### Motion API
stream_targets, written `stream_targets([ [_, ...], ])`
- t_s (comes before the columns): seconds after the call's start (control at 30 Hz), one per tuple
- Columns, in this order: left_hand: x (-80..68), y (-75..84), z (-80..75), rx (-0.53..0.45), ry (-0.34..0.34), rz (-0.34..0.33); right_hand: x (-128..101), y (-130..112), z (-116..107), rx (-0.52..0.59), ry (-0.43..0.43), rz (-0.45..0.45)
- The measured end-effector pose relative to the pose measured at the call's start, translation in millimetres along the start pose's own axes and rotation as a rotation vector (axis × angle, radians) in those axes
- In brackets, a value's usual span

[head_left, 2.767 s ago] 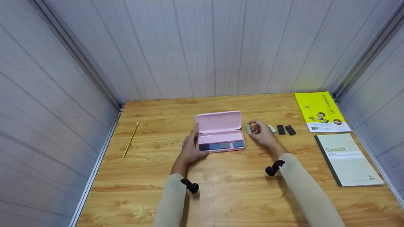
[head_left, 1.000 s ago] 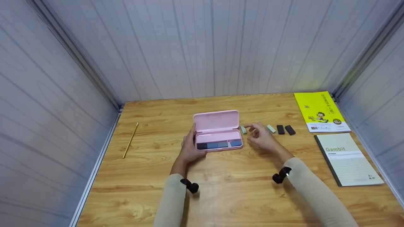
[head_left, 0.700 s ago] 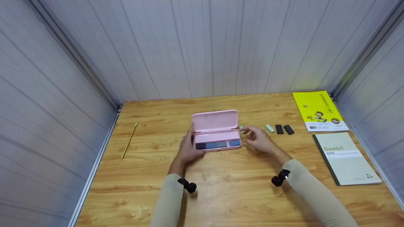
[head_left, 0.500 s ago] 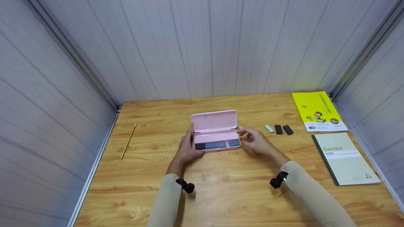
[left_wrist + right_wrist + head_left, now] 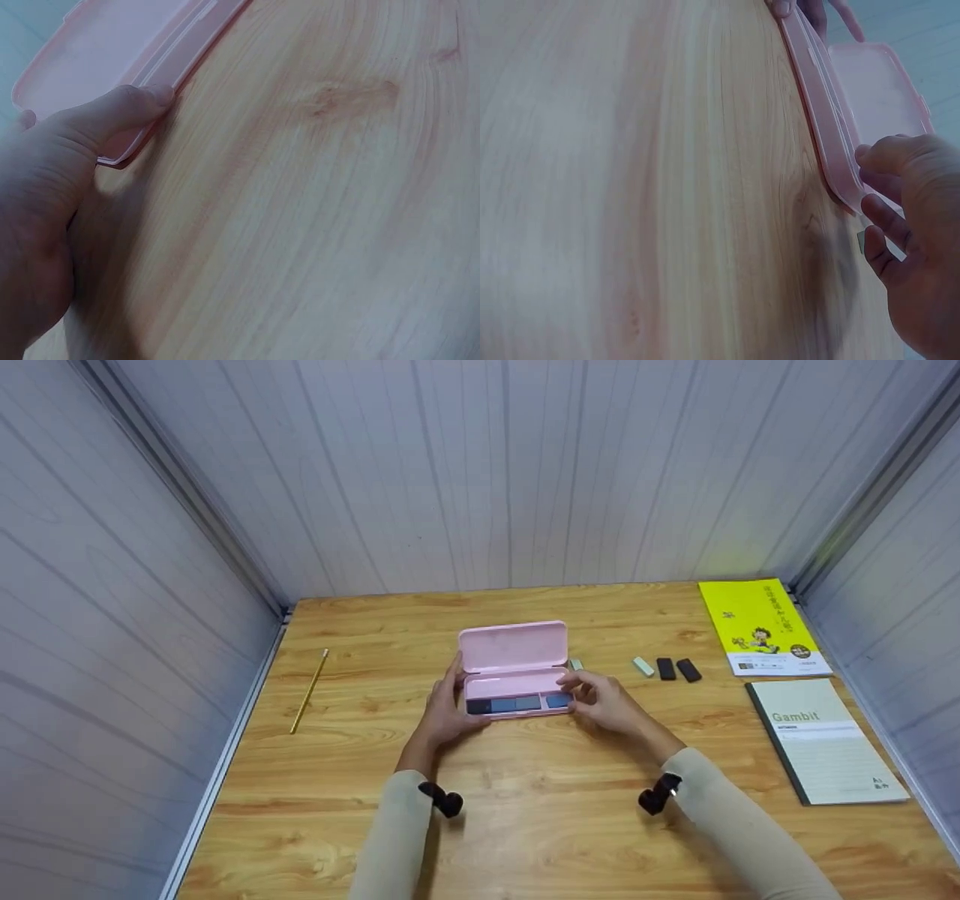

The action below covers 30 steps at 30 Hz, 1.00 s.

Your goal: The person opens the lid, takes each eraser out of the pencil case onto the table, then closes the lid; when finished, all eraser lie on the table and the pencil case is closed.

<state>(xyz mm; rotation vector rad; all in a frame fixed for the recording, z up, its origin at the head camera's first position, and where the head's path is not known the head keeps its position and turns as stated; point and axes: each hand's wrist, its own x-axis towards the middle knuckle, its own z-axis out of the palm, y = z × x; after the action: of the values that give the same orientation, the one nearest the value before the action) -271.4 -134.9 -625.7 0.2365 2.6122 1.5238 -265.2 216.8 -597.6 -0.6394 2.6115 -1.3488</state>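
Note:
An open pink case lies in the middle of the wooden table, its lid tilted back. Dark and blue blocks fill its front row. My left hand grips the case's left end, thumb on the front edge. My right hand holds the right end, fingers curled at the corner. A pale eraser lies on the table just behind that hand.
Right of the case lie a light green eraser and two black ones. A yellow booklet and a "Gambit" notebook sit at the far right. A yellow pencil lies at the left. Panel walls enclose three sides.
My right hand put the pale eraser down beside the case, then moved left onto the case's right end. The left hand stayed on the case.

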Motion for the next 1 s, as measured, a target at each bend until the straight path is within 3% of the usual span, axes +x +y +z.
stream_targets([
  [0.47, 0.0, 2.1, 1.8, 0.013, 0.002, -0.029, -0.4, 2.6, 5.0, 0.042, -0.006, -0.005],
  [0.83, -2.2, 1.2, 4.0, 0.052, 0.008, 0.004, -1.1, 4.6, 6.5, 0.07, -0.011, -0.039],
  [1.0, -2.1, 0.8, 4.0, 0.037, 0.013, -0.01, -1.1, 4.7, 6.2, 0.071, -0.029, -0.024],
])
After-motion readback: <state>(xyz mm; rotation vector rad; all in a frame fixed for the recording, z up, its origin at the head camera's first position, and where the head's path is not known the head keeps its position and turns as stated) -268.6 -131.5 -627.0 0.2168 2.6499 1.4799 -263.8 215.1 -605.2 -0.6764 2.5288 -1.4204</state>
